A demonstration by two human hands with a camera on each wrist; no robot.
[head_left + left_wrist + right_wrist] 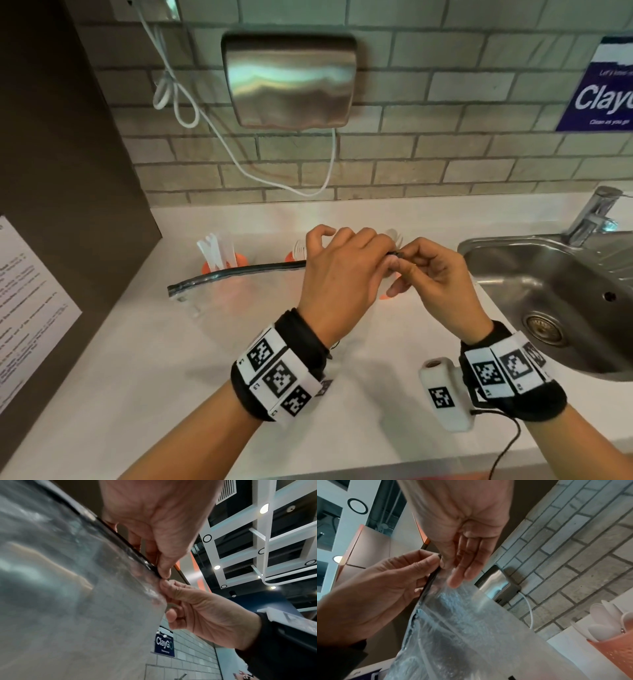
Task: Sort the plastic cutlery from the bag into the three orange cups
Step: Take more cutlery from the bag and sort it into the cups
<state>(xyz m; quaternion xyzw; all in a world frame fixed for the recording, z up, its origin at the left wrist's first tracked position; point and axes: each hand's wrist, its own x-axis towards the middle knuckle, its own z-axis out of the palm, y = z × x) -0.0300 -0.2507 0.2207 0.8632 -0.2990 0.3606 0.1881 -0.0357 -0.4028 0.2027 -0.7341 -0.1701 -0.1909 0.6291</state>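
Observation:
A clear zip bag (pixel 219 294) with a black zip strip (pixel 239 270) hangs above the white counter, in front of the cups. My left hand (pixel 388 258) and right hand (pixel 404 258) both pinch the strip's right end. The left wrist view shows the left thumb (pixel 163 572) and right fingertips (pixel 165 584) meeting on the bag (pixel 77 588). I see no cutlery in the bag (pixel 462 628). The left orange cup (pixel 239 262) holds white knives, the middle cup (pixel 291 256) forks. The right cup (pixel 611 654) holds spoons (pixel 604 622).
A steel sink (pixel 548 274) with a tap (pixel 592 212) lies right of my hands. A steel hand dryer (pixel 291 78) and a white cable (pixel 239 164) hang on the brick wall. A dark panel with a paper sheet (pixel 27 308) closes the left side.

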